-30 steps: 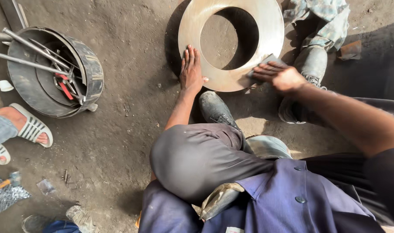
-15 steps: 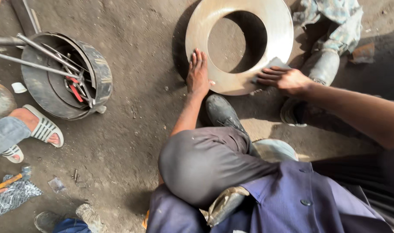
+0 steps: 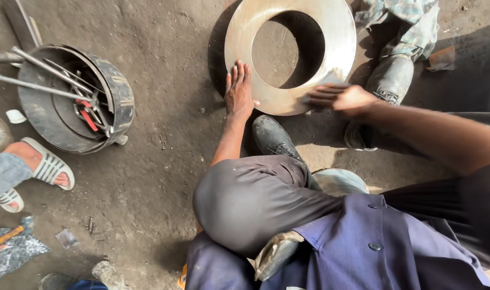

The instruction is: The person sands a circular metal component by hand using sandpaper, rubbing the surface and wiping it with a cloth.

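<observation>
While we crouch on the dirt floor [image 3: 148, 177], our left hand [image 3: 238, 88] lies flat, fingers spread, on the near rim of the metal ring [image 3: 291, 53]. Our right hand [image 3: 341, 98] pinches a grey abrasive sheet [image 3: 326, 81] against its lower right edge. The ring leans just beyond our boot [image 3: 273, 137].

Brushed metal ring [image 3: 339, 53] (matt dirt floor [image 3: 164, 177])
</observation>
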